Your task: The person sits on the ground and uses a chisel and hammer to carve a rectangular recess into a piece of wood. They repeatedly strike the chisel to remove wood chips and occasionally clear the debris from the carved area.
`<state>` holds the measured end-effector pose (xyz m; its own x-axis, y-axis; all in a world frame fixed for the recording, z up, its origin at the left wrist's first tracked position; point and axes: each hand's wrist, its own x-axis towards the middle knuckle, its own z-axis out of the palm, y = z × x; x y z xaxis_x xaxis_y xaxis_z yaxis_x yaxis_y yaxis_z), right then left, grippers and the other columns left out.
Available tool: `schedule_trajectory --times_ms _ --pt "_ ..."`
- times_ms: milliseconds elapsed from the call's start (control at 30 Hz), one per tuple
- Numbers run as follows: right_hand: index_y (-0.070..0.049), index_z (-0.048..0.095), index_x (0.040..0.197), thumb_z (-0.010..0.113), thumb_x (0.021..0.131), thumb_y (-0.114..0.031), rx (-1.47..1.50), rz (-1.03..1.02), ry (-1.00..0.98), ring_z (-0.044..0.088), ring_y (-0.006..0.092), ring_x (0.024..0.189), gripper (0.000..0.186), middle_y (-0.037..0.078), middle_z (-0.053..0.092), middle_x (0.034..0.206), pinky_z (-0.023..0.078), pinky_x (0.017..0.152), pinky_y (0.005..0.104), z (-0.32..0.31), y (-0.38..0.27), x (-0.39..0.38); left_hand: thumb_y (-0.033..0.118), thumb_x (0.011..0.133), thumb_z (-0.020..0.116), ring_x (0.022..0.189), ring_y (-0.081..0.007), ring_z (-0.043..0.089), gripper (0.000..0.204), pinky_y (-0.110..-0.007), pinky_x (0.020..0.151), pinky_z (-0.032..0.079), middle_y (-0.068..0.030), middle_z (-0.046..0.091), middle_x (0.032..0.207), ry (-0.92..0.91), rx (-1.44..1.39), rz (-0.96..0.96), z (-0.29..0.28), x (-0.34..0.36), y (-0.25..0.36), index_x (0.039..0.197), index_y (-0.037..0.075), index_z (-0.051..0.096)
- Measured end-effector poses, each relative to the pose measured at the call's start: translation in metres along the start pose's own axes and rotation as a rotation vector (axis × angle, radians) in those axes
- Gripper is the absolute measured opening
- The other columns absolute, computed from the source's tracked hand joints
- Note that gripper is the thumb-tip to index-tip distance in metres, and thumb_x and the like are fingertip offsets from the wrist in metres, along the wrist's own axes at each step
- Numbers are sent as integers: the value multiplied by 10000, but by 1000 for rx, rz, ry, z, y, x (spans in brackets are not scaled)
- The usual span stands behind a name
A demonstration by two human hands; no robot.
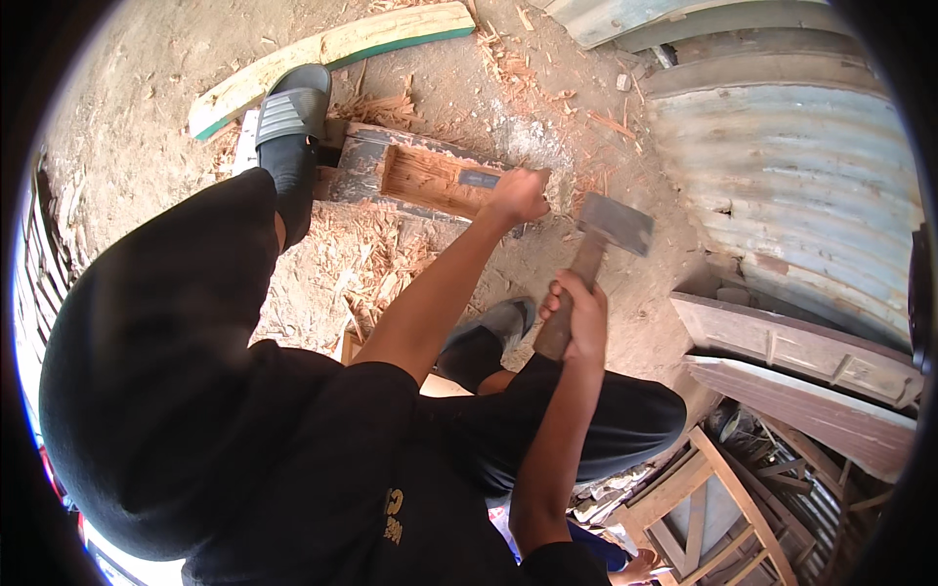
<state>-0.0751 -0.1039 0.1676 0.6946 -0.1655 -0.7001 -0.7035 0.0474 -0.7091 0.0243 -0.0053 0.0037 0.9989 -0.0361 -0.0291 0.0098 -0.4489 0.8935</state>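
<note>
"Hands both full: our left hand [523,195] is wrapped round a grey chisel [478,179], and our right hand [581,314] grips a hammer [616,223] by its wooden handle [588,258]. How do we handle them well?"

"With the left, we'd hold the chisel firmly, set its blade low along the recess [422,176], and take thin shavings rather than pry up thick chunks."

"And the right?"

"The hammer's head is to the right of our left hand, apart from it. We'd want a short, square tap in line with the blade. Our fist hides the chisel's butt end, so a glancing blow could catch our knuckles."

"How does the wooden beam [354,161] look to us?"

"It lies on the ground, under our left hand and out to its left. Its top is grey and weathered, while the long recess shows raw, reddish-brown wood, rough inside."

"Farther out?"

"Pale wood chips [376,256] litter the ground on our side of the beam, left of both hands. Beyond the left hand, up and leftward, we see a curved plank [366,37] with a green edge."
</note>
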Motion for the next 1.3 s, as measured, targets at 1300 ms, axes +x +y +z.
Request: schedule_trajectory --times_ms 1300 --pt "-51 448 719 537 784 -76 428 318 -73 432 111 501 113 29 441 585 402 471 256 -29 78 47 117 629 651 672 -335 629 275 -383 630 509 -234 625 728 299 -367 27 -6 17 -10 801 -91 601"
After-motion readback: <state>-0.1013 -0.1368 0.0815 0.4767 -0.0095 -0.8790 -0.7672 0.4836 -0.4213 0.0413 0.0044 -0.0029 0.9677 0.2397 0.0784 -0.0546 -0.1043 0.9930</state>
